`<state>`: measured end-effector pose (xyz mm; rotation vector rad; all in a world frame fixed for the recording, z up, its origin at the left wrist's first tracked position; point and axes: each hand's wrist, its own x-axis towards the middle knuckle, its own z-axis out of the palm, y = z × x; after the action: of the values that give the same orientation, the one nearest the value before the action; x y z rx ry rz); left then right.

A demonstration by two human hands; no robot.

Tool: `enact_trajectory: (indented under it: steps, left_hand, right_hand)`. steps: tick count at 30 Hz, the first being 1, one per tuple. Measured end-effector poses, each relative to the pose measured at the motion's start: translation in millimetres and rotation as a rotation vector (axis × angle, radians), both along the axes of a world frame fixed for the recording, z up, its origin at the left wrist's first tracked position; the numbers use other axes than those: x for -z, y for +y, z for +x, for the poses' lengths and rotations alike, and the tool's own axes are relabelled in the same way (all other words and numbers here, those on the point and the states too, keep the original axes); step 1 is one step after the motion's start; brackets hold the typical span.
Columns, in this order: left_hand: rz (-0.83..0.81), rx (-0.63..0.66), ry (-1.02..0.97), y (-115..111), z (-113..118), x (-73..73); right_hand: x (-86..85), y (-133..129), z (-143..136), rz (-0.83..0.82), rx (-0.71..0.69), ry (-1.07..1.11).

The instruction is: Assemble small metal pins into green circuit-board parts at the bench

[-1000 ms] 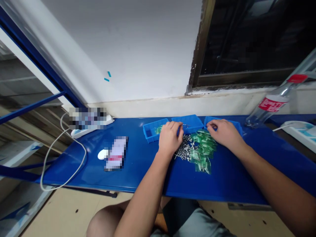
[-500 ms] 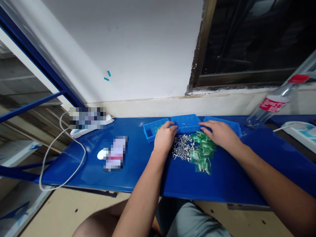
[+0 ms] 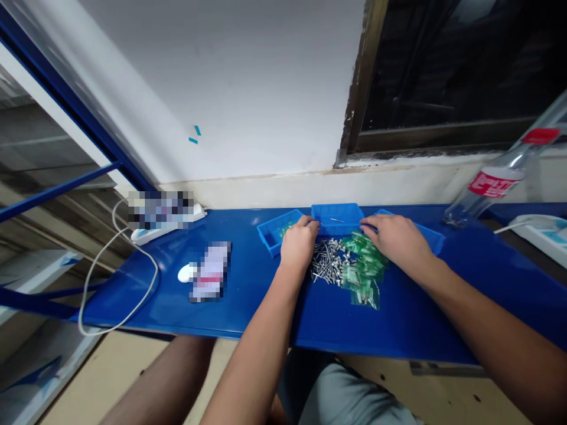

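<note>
Left hand point(image 3: 298, 243), right hand point(image 3: 398, 237), half-open, touching middle bin point(image 3: 337, 211)

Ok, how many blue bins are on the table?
3. The left bin is beside the left hand, the middle bin lies between both hands, and the right bin is partly hidden by the right hand.

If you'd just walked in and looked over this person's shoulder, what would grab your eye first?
Probably the bright heap between the two forearms: shiny metal pieces beside green packets on the blue table. Just behind, the left hand and right hand are at the middle blue bin. Off to the right, a clear bottle's red cap stands out.
</note>
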<state>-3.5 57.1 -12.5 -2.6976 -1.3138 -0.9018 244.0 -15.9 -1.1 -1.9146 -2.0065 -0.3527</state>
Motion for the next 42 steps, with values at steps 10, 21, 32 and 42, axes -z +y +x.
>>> enact_trajectory:
  steps: [10, 21, 32, 42]
  left_hand:
    - [0.139, 0.016, -0.047, -11, -1, -7.3]
    - [0.026, 0.287, -0.482, -33, 15, -22.7]
    - [0.106, 0.346, -0.396, -26, 18, -8.8]
    - [0.127, 0.344, -0.386, -22, 12, -6.1]
  right_hand:
    - [-18.1, -9, -23, 0.211, -0.201, 0.133]
    - [9.3, -3, -56, -0.010, -0.643, 0.134]
    - [20.7, 9, -47, -0.019, -0.595, 0.025]
    - [13.7, 15, -50, -0.052, -0.662, -0.019]
